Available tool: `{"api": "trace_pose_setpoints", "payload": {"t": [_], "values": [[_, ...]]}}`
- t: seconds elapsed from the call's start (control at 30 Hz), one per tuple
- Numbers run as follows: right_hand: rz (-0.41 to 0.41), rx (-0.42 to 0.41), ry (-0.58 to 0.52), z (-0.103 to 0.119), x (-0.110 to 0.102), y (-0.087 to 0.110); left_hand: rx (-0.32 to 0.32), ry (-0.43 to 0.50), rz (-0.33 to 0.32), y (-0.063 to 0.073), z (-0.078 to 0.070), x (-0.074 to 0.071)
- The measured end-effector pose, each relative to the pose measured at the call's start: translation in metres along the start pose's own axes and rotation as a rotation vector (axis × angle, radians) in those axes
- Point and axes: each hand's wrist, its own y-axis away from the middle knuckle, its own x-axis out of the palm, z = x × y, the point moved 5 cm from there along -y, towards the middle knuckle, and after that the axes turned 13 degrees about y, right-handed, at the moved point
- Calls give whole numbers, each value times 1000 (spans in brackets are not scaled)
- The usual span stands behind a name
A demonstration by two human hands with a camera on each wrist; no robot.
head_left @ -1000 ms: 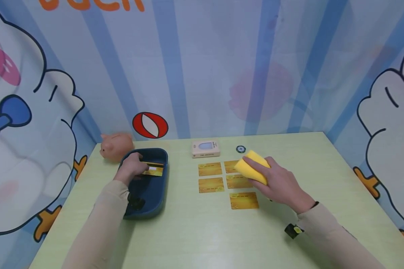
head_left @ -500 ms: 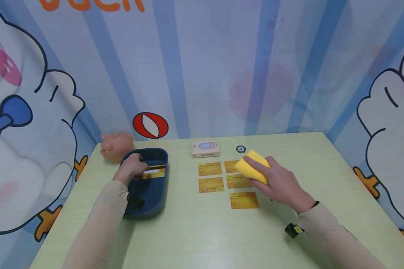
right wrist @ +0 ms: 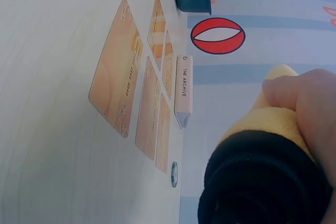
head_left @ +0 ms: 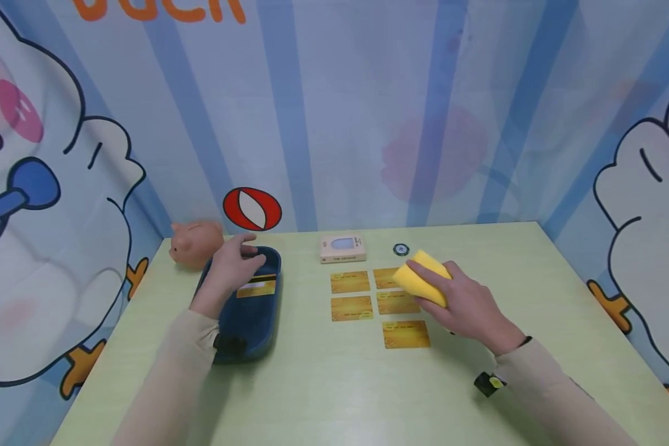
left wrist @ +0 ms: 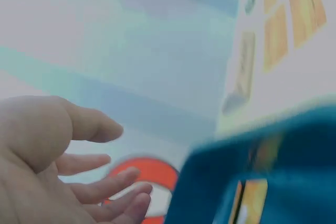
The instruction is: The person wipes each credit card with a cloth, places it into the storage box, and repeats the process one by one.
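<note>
My left hand (head_left: 231, 269) hovers over the far left part of a dark blue tray (head_left: 253, 325). Its fingers are loosely spread in the left wrist view and hold nothing. Inside the tray lies a gold bank card (head_left: 256, 287), its black stripe side up. To the right, my right hand (head_left: 471, 306) grips a folded yellow cloth (head_left: 422, 279) above the table, thumb and fingers around it. Beneath and left of the cloth, several gold cards lie in a loose grid, among them the nearest card (head_left: 406, 334) and a left card (head_left: 351, 308). The cloth partly covers the right-hand cards.
A pink piggy bank (head_left: 195, 244) stands behind the tray at the left. Along the back of the pale table (head_left: 340, 396) are a small pale box (head_left: 342, 248) and a round chip (head_left: 401, 249). A printed curtain (head_left: 357, 124) hangs behind the table.
My left hand has let go of the card, which stays in the tray, and has risen slightly up and right with fingers spreading. My right hand and the cloth have stayed put.
</note>
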Motion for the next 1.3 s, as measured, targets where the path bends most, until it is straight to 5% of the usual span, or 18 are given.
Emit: {"api": "trace_pose_setpoints", "payload": {"t": [0.33,0.6,0.8,1.07,1.3], "values": [[11,9,-11,-1,2,0,242,122,9,35,-48,44],[24,11,-15,-2,2,0,300,220,71,56,-58,84],[20,7,-14,-2,4,0,252,272,109,61,-48,114],[21,7,-13,-3,4,1,180,260,181,49,-14,146],[20,11,-14,-4,5,2,90,211,146,36,13,162]]}}
